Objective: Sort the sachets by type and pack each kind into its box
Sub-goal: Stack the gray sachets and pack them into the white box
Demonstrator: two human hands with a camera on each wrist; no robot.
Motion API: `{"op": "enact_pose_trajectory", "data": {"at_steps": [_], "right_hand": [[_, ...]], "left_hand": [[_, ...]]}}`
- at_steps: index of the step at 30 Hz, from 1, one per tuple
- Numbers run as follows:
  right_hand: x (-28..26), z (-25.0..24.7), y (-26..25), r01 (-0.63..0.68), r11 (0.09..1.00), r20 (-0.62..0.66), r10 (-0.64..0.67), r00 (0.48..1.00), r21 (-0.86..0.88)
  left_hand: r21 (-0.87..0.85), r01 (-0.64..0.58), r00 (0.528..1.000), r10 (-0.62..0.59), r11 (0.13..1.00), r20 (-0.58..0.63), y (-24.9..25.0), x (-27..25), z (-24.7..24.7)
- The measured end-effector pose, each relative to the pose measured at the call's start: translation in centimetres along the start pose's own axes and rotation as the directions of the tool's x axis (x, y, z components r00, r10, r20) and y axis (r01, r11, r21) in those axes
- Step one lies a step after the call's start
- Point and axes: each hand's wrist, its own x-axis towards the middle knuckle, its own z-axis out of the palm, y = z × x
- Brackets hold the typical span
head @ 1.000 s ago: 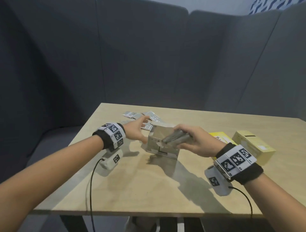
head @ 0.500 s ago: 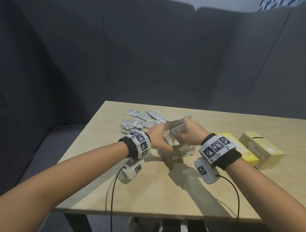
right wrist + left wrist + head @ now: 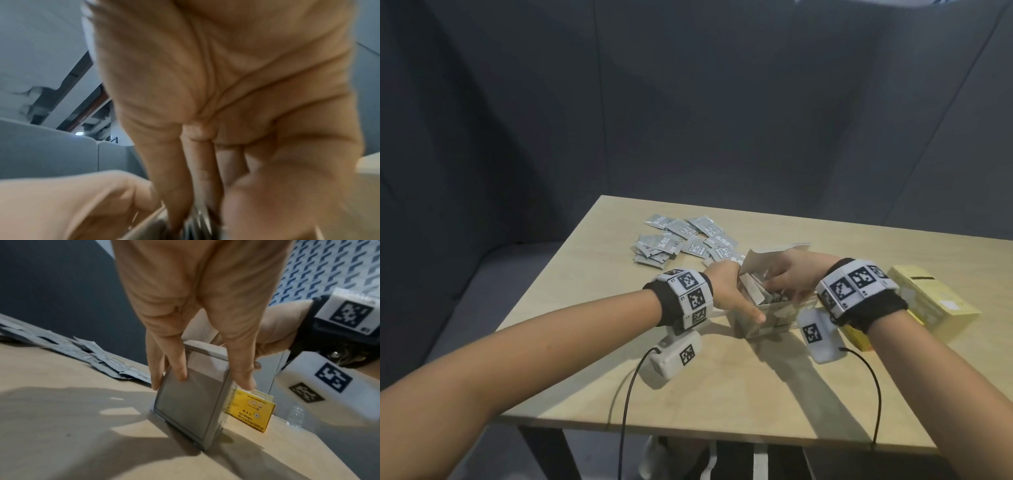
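The grey box (image 3: 758, 320) stands upright on the table (image 3: 722, 387) between the two hands, its long axis vertical and its open mouth facing up, with the lid flap (image 3: 774, 251) raised on the side away from the person. Its walls are plain matte grey card with a darker framed panel on the face seen by the left wrist camera.

The left hand (image 3: 731, 291) grips the box from its own side: fingers (image 3: 180, 368) run down the framed face and the thumb comes round the neighbouring edge, so the hand is narrowly closed on the box.

The right hand (image 3: 792, 277) reaches into the mouth from the other side, fingers (image 3: 185, 186) pointed down among a bundle of silvery sachets (image 3: 774, 296) standing on end inside; the blur hides whether they pinch the bundle or only press it.

Beyond the left hand, a loose pile of silver sachets (image 3: 685, 241) with dark printed squares lies flat. Just past the right wrist sit two yellow boxes (image 3: 935, 301), lying on their sides.
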Motion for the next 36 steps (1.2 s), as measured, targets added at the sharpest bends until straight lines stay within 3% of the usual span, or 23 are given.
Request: {"op": "enact_pose_trajectory", "data": {"at_steps": [5, 7, 10, 13, 19, 23, 24, 26, 29, 32, 36], "right_hand": [[0.1, 1.1, 0.3, -0.012, 1.000, -0.052, 0.012, 0.999, 0.008], [0.0, 1.2, 1.0, -0.018, 0.998, -0.192, 0.030, 0.981, 0.063], [-0.5, 1.6, 2.1, -0.039, 0.984, -0.430, 0.111, 0.896, 0.173], [-0.8, 2.1, 2.7, -0.058, 0.980, -0.411, 0.134, 0.902, 0.192], [-1.5, 1.8, 2.2, -0.080, 0.995, -0.355, 0.098, 0.930, 0.066], [-1.7, 1.7, -0.7, 0.060, 0.997, -0.555, -0.020, 0.831, 0.053], [-1.5, 1.7, -1.7, 0.097, 0.992, -0.560, -0.033, 0.828, 0.085], [0.0, 1.8, -3.4, 0.116, 0.979, -0.477, -0.021, 0.879, 0.169], [3.2, 1.7, -5.5, 0.038, 0.976, -0.344, 0.039, 0.938, 0.216], [6.4, 1.8, -7.6, -0.027, 0.987, -0.319, 0.077, 0.945, 0.158], [11.1, 2.8, -8.4, -0.111, 0.979, -0.248, 0.151, 0.957, 0.169]], "left_hand": [[0.039, -0.024, 1.000, 0.025, 0.999, -0.015, 1.6, 0.7, 0.8], [0.032, -0.030, 0.999, 0.031, 0.999, -0.023, 2.2, 1.2, 1.3], [0.033, -0.032, 0.997, 0.034, 0.999, -0.065, 3.1, 1.9, 2.2], [0.005, -0.042, 0.995, 0.042, 0.999, -0.085, 3.6, 2.5, 3.0], [0.067, -0.052, 0.997, 0.056, 0.996, -0.058, 3.8, 2.8, 3.3], [0.128, -0.044, 0.999, 0.047, 0.991, -0.014, 2.7, 3.0, 2.5], [0.145, -0.040, 0.999, 0.042, 0.989, -0.014, 2.0, 2.9, 1.8], [0.195, -0.021, 1.000, 0.024, 0.981, -0.012, 0.3, 2.8, -0.2], [0.319, 0.072, 0.993, -0.038, 0.945, -0.111, -2.9, 2.7, -3.8], [0.426, 0.183, 0.973, -0.101, 0.886, -0.208, -5.3, 3.1, -6.3], [0.612, 0.257, 0.966, -0.181, 0.748, -0.184, -6.5, 4.6, -7.9]]}}
